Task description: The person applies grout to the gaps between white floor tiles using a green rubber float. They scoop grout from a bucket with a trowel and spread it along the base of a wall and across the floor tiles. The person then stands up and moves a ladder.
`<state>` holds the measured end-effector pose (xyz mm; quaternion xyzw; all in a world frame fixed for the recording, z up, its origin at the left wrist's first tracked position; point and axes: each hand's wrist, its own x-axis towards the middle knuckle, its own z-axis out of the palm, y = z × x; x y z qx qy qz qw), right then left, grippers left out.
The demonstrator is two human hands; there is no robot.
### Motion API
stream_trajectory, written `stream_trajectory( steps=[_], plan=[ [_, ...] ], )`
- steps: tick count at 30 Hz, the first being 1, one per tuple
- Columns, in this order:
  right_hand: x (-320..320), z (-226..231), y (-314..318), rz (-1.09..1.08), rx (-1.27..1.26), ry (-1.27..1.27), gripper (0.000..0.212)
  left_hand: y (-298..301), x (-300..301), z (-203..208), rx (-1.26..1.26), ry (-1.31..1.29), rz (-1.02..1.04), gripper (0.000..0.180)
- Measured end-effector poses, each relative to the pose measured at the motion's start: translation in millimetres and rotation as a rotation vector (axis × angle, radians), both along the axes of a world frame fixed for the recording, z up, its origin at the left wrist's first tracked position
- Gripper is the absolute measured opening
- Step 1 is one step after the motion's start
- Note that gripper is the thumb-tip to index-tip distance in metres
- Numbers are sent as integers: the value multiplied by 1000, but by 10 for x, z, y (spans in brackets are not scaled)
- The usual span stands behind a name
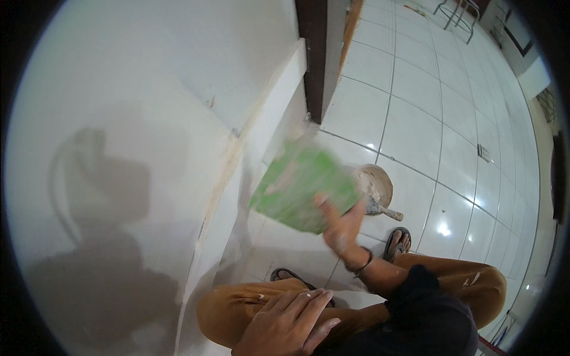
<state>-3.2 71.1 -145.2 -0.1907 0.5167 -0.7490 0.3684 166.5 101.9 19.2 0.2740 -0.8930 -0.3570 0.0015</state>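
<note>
My right hand (341,228) grips a flat green board (306,187) by its near right edge, thumb lying on top. The board is blurred by motion and carries smears of pale, putty-like paste. It hangs above the floor, close to the foot of the wall. My left hand (288,323) lies flat on my left knee, fingers stretched out and spotted with paste, holding nothing. Just beyond the right hand stands a round bowl (387,181) with pale paste in it. A scraper with a short handle (392,214) rests at the bowl's near side, its blade partly hidden.
The white wall (136,77) rises on the left, with a rough strip (237,142) along the ledge near its base. A dark door frame (314,65) stands ahead. White tiles (415,142) cover the floor; a metal-legged stool (460,18) is far right.
</note>
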Motion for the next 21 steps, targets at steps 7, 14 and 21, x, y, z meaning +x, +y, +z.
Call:
stream_trajectory(
  steps=[7,14,21],
  plan=[
    [-765,305,-318,101,-147,-545,39,1,31,7,20,49,86,43],
    [-607,422,-359,7,-101,-61,42,29,69,-19,10,-7,85,49],
    [-974,658,-511,223,-430,1312,44,47,99,20,11,9,79,50]
  ],
)
